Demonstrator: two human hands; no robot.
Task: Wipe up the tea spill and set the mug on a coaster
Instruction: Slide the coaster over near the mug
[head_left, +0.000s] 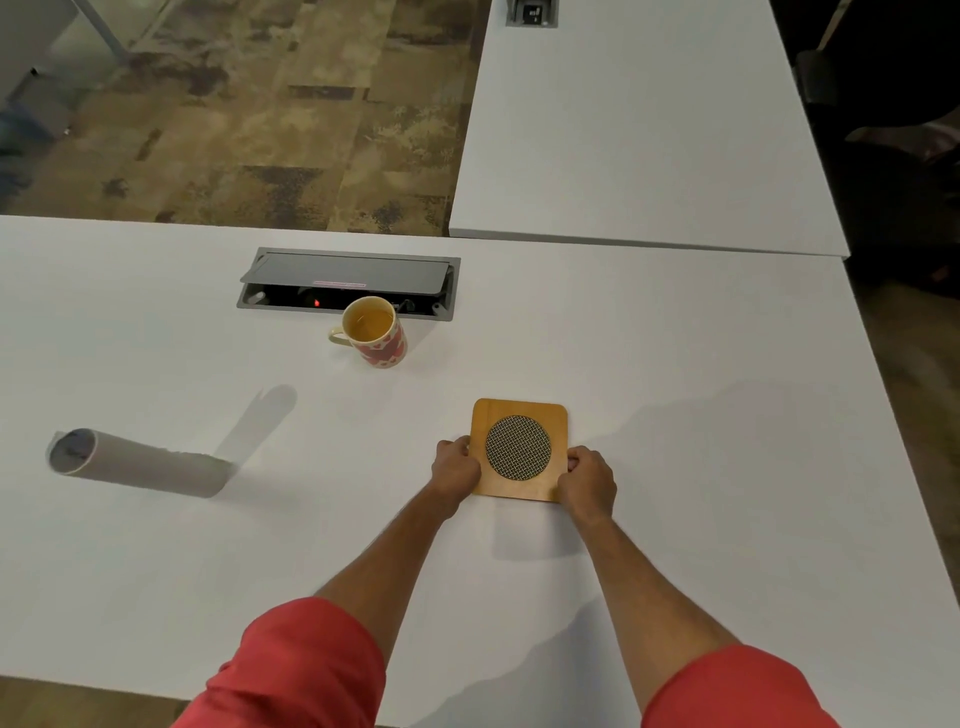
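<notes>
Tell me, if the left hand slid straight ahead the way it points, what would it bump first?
Probably nothing soon. The left hand, gripping the wooden coaster, points up and slightly right over bare table. The tea mug sits off to its left, so it likely misses.

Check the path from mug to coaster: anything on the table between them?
Nothing visible. The mug stands near the open cable box; the coaster, held by the left hand and right hand, lies nearer and to its right. Bare table between. The paper towel roll lies far left, off that line.
</notes>
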